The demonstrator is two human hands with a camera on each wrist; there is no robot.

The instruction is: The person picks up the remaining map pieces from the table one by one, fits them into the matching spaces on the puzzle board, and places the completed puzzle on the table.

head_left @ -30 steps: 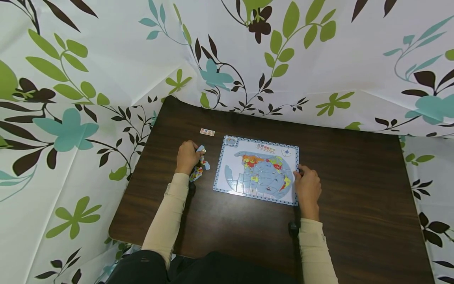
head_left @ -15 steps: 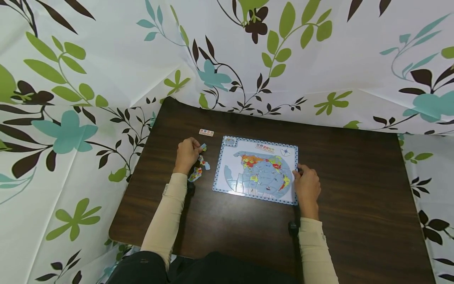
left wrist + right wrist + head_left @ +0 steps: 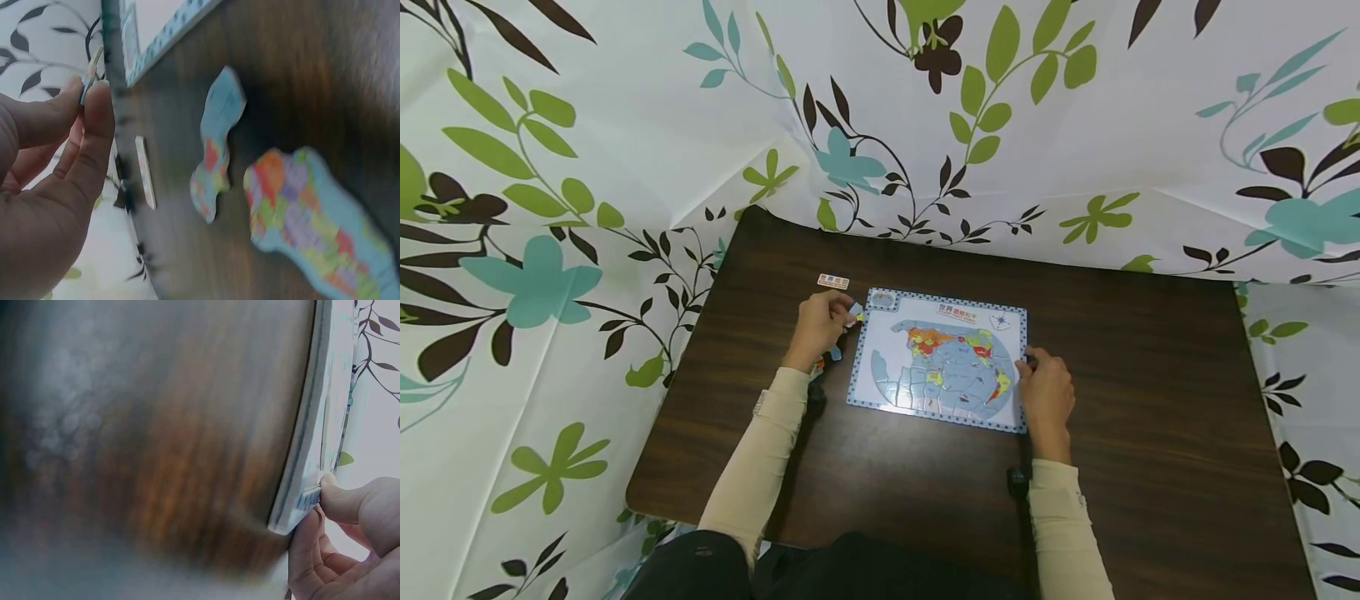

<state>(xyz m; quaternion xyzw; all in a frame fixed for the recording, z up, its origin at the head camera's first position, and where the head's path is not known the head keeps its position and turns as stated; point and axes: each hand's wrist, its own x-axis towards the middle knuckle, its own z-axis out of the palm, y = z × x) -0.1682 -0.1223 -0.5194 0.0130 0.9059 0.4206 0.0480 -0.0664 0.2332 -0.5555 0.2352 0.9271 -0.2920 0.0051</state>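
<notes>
My left hand (image 3: pixel 820 327) pinches a small puzzle piece (image 3: pixel 91 76) between thumb and fingertips, raised beside the upper left edge of the world-map puzzle board (image 3: pixel 891 329). The board has a blue patterned border and a partly filled oval map. Two loose pieces lie below the hand: a narrow blue-and-red puzzle piece (image 3: pixel 215 134) and a larger multicoloured puzzle piece (image 3: pixel 312 219). In the head view the left hand and wrist partly hide them. My right hand (image 3: pixel 1047 393) grips the board's right edge, thumb on top and fingers at the side, as the right wrist view shows.
A small printed title strip (image 3: pixel 833 282) lies beyond the left hand. The dark wooden table (image 3: pixel 1150 400) extends around the board. Leaf-patterned sheeting (image 3: pixel 1037 167) hangs along its back and left sides.
My left hand has picked up the piece at the top of the loose group and carried it right, close to the board's left edge. The right hand stays on the board.
</notes>
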